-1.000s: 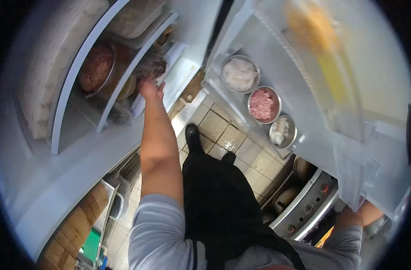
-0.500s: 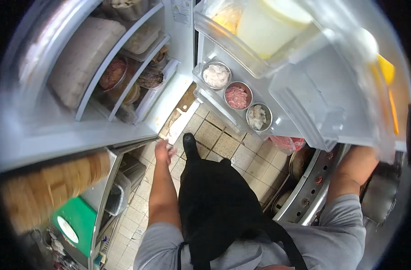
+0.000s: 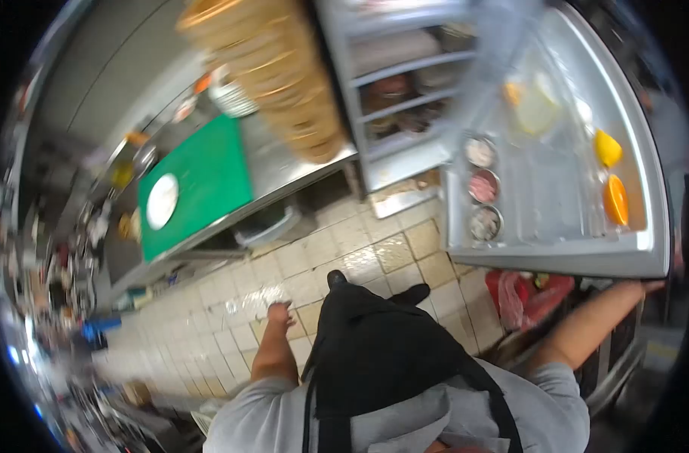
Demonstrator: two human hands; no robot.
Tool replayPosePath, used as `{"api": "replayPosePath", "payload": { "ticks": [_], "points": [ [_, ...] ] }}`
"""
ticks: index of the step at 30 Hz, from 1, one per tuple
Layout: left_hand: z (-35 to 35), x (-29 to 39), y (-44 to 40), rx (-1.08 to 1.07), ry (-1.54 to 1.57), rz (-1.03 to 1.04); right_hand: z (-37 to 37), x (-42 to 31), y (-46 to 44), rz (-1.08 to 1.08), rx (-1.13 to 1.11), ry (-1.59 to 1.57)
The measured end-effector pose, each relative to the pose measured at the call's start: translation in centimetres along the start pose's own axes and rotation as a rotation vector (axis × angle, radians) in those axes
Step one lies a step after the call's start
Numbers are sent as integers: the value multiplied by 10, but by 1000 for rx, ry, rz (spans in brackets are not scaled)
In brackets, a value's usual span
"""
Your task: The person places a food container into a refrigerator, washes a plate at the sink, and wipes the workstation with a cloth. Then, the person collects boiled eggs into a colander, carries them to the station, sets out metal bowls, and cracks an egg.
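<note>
My left hand point(image 3: 282, 313) hangs over the tiled floor with its fingers loosely apart and nothing in them. At the lower outer corner of the fridge door point(image 3: 556, 260) is my right hand point(image 3: 649, 287), its fingers mostly hidden by the door. The door stands open. Three small metal bowls sit in its shelf: a bowl of whitish pieces point(image 3: 480, 152), a bowl of pink meat point(image 3: 483, 186) and a bowl of greyish-white pieces point(image 3: 485, 223). Blurred food containers fill the fridge shelves point(image 3: 412, 98).
Left of the fridge, a steel counter point(image 3: 280, 170) carries a tall stack of bamboo steamers point(image 3: 284, 75), a green cutting board point(image 3: 197, 185) and a white plate point(image 3: 163, 201). A red plastic bag point(image 3: 529, 298) lies below the door. Tiled floor point(image 3: 344, 241) runs between.
My view has swung left and back, so the counter shows more and the fridge sits farther right. My right hand has shifted along the door to its outer corner.
</note>
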State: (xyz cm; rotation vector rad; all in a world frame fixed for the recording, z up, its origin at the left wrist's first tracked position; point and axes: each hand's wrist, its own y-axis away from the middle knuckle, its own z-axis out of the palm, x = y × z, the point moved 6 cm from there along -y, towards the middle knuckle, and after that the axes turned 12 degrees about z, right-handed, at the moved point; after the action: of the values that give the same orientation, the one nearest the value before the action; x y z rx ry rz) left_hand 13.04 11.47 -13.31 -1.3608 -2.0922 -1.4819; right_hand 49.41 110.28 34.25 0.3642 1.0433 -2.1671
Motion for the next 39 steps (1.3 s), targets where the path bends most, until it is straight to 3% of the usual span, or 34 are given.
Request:
{"api": "replayPosePath", "payload": {
  "ticks": [2, 6, 8, 11, 12, 13, 15, 17, 19, 21, 22, 25, 26, 27, 29, 32, 33, 35, 39],
  "points": [
    [-6, 69, 58, 179, 448, -82, 22, 28, -7, 53, -92, -85],
    [-41, 100, 75, 105, 589, 81, 191, 125, 0, 192, -179, 14],
    [-70, 99, 88, 98, 646, 133, 259, 149, 21, -359, 664, 819],
    [-113, 79, 99, 91, 734, 193, 306, 189, -15, -406, 411, 971],
    [-127, 75, 100, 102, 774, 218, 286, 178, -42, -642, 344, 1509],
    [-141, 69, 103, 113, 796, 203, 344, 215, -49, -690, 628, 1599],
    [-176, 71, 102, 193, 844, 223, 325, 248, -110, -696, 412, 1411],
    [-206, 75, 94, 225, 877, 242, 387, 308, -123, -749, 420, 1536],
    [-237, 88, 86, 268, 956, 330, 474, 376, -101, -994, 535, 1689],
    [-259, 91, 78, 305, 973, 318, 478, 440, -98, -846, 183, 1366],
    [-268, 90, 76, 335, 1006, 332, 499, 493, -84, -638, 118, 1379],
    [-278, 74, 80, 398, 1106, 317, 528, 677, -43, 384, -151, 1126],
    [-284, 67, 86, 405, 1159, 312, 512, 746, -20, 679, -251, 936],
    [-294, 58, 96, 478, 1171, 311, 514, 799, 2, 885, -333, 999],
    [-299, 37, 118, 492, 1187, 225, 550, 877, 23, 978, -431, 881],
    [-315, -8, 149, 656, 1245, 190, 586, 957, 41, 1299, -387, 836],
    [-319, -22, 156, 691, 1256, 192, 603, 973, 39, 1301, -424, 824],
    [-327, -60, 170, 876, 1357, 139, 614, 1002, 43, 1425, -202, 826],
    [-355, -120, 181, 1020, 1440, 93, 605, 1061, 40, 1391, -98, 842]
  ]
}}
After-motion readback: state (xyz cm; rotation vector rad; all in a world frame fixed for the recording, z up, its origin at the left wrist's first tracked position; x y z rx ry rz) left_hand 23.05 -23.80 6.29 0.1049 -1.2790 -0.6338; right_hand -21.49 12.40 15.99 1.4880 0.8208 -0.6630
